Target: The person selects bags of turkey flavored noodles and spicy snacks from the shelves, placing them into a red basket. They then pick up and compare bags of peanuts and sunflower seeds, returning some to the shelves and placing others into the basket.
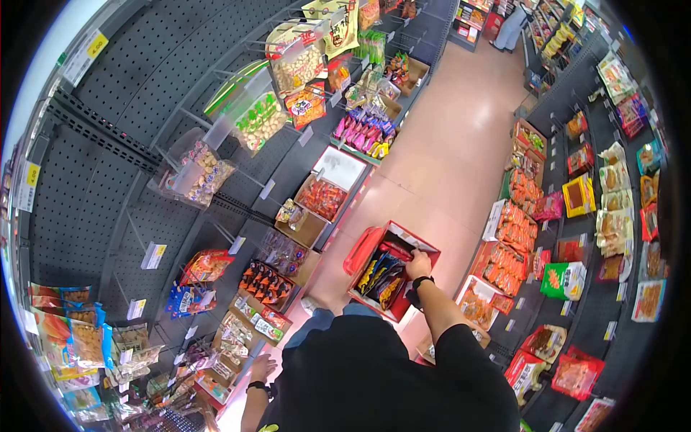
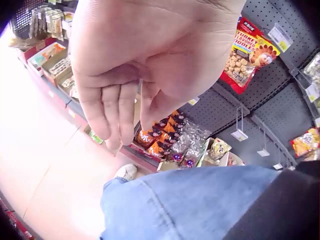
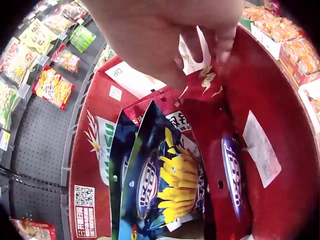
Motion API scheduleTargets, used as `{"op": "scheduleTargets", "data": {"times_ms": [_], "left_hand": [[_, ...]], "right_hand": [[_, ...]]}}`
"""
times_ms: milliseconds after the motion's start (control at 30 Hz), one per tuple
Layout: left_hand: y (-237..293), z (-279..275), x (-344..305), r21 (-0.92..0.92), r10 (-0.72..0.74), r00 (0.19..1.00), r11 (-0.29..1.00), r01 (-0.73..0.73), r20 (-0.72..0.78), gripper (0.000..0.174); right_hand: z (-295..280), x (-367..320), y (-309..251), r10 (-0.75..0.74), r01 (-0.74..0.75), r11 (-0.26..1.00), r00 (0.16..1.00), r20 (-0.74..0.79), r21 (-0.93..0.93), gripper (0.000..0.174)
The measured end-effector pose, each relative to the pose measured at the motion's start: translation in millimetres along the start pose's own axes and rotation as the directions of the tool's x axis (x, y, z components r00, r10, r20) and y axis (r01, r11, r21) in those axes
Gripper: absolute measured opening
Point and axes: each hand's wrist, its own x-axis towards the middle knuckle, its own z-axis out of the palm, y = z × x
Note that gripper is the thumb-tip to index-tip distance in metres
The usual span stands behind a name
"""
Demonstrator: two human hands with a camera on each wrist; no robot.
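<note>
My right hand (image 1: 418,266) is over an open red cardboard box (image 1: 362,247) that stands in the aisle before my legs. In the right wrist view its fingers pinch the top of a dark red snack bag (image 3: 211,117) at the right side of the box. Beside that bag, dark blue snack bags (image 3: 145,175) with yellow fries printed on them stand upright. My left hand (image 2: 150,55) hangs by the left shelf with loosely extended fingers, holding nothing. Below it in the left wrist view are orange and black snack packs (image 2: 162,137).
A pegboard shelf (image 1: 79,216) with hanging snack bags runs along the left. Along the right, boxes of orange-red packs (image 1: 515,230) line the lower shelf. The tiled aisle floor (image 1: 446,137) stretches ahead, where a person (image 1: 511,29) stands far off.
</note>
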Motion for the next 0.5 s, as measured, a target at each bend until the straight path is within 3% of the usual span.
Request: {"op": "scheduleTargets", "data": {"times_ms": [67, 100, 200, 300, 433, 500], "left_hand": [[15.2, 12.2, -14.7, 0.022, 0.074, 0.996, 0.997, -0.072, -0.053, 0.032], [22.0, 18.4, -21.9, 0.024, 0.102, 0.992, 0.995, -0.101, -0.069, 0.031], [30.0, 35.8, -42.7, 0.007, 0.157, 0.985, 0.988, -0.157, -0.065, 0.027], [22.7, 43.7, -55.3, 0.039, 0.170, 0.985, 0.985, -0.168, -0.034, 0.029], [30.0, 50.1, -72.3, -0.026, 0.197, 0.976, 0.979, -0.200, -0.090, 0.030], [42.6, 53.1, -77.0, -0.049, 0.203, 0.973, 0.977, -0.210, -0.112, 0.030]], "right_hand": [[9.2, 10.1, 5.4, -0.013, 0.005, 0.998, 0.990, 0.141, 0.057, 0.036], [15.7, 11.8, 8.7, -0.084, 0.081, 0.996, 0.992, 0.099, 0.036, 0.033], [39.1, 22.9, 20.8, -0.070, 0.067, 0.997, 0.993, 0.095, 0.036, 0.026], [23.0, 18.0, 7.9, 0.008, -0.007, 1.000, 0.998, 0.061, -0.019, 0.016], [14.4, 19.7, 8.4, -0.085, 0.084, 0.996, 0.996, -0.035, -0.017, 0.015], [-7.0, 15.8, 5.4, -0.252, 0.258, 0.966, 0.958, -0.134, 0.030, 0.014]]}}
